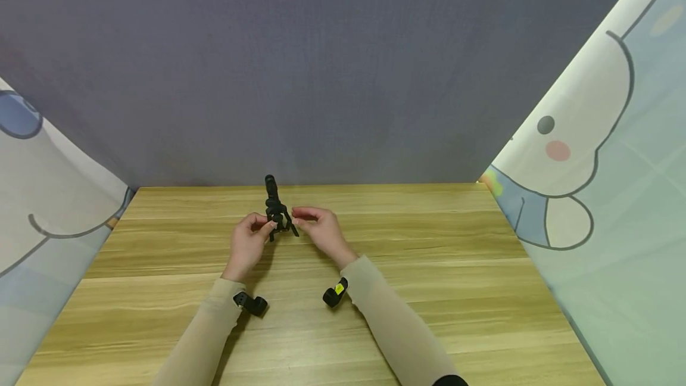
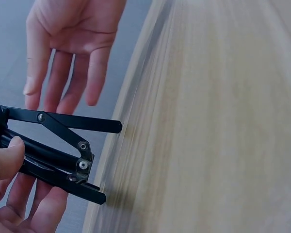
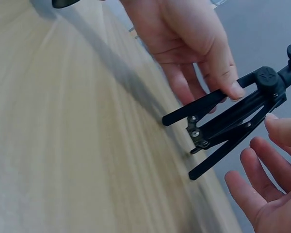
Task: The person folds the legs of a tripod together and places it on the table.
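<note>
A small black tripod with folding legs stands tilted above the back part of the table. My left hand pinches one of its legs between thumb and fingers. In the left wrist view the legs are partly spread, joined by hinged braces to the centre column. My right hand is beside the opposite leg with its fingers extended and loosely bent. In the right wrist view, the thumb of this right hand is close to the leg; whether it touches I cannot tell.
The wooden table extends around both forearms. A grey upright panel rises behind its back edge, and printed cloth hangs at the sides. Each wrist wears a black strapped device.
</note>
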Demonstrator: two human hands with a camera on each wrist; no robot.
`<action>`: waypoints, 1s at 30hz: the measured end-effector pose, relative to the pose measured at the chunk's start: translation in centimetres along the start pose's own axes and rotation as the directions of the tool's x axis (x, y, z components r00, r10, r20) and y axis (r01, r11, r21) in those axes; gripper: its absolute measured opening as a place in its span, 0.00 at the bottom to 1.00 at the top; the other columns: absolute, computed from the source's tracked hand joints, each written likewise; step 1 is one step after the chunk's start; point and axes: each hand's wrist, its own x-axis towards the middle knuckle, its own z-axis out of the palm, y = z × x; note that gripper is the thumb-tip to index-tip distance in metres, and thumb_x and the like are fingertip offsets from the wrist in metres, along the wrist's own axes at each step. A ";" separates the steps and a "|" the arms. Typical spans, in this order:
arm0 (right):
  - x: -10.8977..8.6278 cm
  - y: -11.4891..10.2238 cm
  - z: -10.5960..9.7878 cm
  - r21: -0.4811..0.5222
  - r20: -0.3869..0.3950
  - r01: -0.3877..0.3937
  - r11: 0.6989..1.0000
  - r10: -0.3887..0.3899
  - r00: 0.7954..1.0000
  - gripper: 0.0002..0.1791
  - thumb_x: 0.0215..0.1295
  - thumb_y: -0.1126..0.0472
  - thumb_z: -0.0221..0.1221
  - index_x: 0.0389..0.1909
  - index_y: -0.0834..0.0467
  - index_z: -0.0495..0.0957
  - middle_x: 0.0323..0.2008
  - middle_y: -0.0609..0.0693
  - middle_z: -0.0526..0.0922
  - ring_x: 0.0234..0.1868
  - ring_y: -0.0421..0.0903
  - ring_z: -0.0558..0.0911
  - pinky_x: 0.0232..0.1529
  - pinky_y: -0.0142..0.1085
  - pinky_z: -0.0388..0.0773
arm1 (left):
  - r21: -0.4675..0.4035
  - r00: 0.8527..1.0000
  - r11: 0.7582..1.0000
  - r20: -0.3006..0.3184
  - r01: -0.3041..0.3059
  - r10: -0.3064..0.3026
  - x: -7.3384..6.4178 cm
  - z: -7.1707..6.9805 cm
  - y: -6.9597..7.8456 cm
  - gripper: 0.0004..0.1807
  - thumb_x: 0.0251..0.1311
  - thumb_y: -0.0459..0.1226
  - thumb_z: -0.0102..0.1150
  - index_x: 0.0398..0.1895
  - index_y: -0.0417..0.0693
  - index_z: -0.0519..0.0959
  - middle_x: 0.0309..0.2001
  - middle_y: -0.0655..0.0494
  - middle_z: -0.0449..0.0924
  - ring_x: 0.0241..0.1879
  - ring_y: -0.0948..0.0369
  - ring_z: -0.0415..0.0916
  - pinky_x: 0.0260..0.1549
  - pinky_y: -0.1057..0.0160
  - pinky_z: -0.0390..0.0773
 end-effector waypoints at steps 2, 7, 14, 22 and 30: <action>-0.1 0.3 0.1 0.000 -0.001 -0.010 1.000 0.010 1.000 0.17 0.65 0.62 0.67 0.53 0.64 0.83 0.45 0.47 0.87 0.47 0.40 0.84 0.46 0.32 0.80 | 0.005 1.000 1.000 0.002 0.000 0.000 0.0 0.0 0.0 0.06 0.65 0.32 0.65 0.33 0.37 0.80 0.30 0.47 0.78 0.29 0.59 0.74 0.25 0.70 0.75; -0.2 0.9 0.6 0.002 -0.009 -0.012 1.000 0.012 1.000 0.13 0.64 0.65 0.67 0.49 0.62 0.85 0.44 0.48 0.87 0.45 0.40 0.84 0.45 0.32 0.80 | 0.000 1.000 1.000 0.007 -0.006 0.006 -0.1 0.0 -0.1 0.06 0.65 0.33 0.64 0.34 0.37 0.80 0.31 0.46 0.78 0.30 0.58 0.74 0.26 0.70 0.75; -0.2 1.0 1.4 -0.052 -0.024 0.009 0.999 -0.010 1.000 0.10 0.63 0.66 0.67 0.45 0.60 0.86 0.41 0.49 0.87 0.43 0.41 0.84 0.44 0.31 0.80 | 0.003 1.000 1.000 -0.008 -0.002 0.002 -0.3 0.1 -0.1 0.07 0.66 0.34 0.63 0.36 0.36 0.80 0.34 0.45 0.79 0.31 0.55 0.76 0.26 0.69 0.76; -0.2 1.2 1.8 -0.128 -0.065 0.052 0.990 -0.060 0.996 0.06 0.62 0.66 0.68 0.40 0.59 0.86 0.37 0.47 0.87 0.40 0.40 0.84 0.44 0.31 0.80 | 0.007 0.999 0.999 -0.006 -0.040 0.040 -0.3 0.3 0.1 0.06 0.66 0.32 0.63 0.35 0.36 0.80 0.37 0.43 0.80 0.35 0.52 0.79 0.28 0.70 0.77; -0.1 1.4 2.0 -0.149 -0.089 0.069 0.987 -0.082 0.993 0.03 0.63 0.65 0.68 0.37 0.58 0.86 0.34 0.46 0.87 0.39 0.39 0.84 0.41 0.31 0.80 | 0.013 0.998 0.998 0.010 -0.058 0.058 -0.1 0.6 0.0 0.06 0.67 0.32 0.62 0.34 0.38 0.79 0.31 0.47 0.77 0.28 0.57 0.76 0.26 0.68 0.76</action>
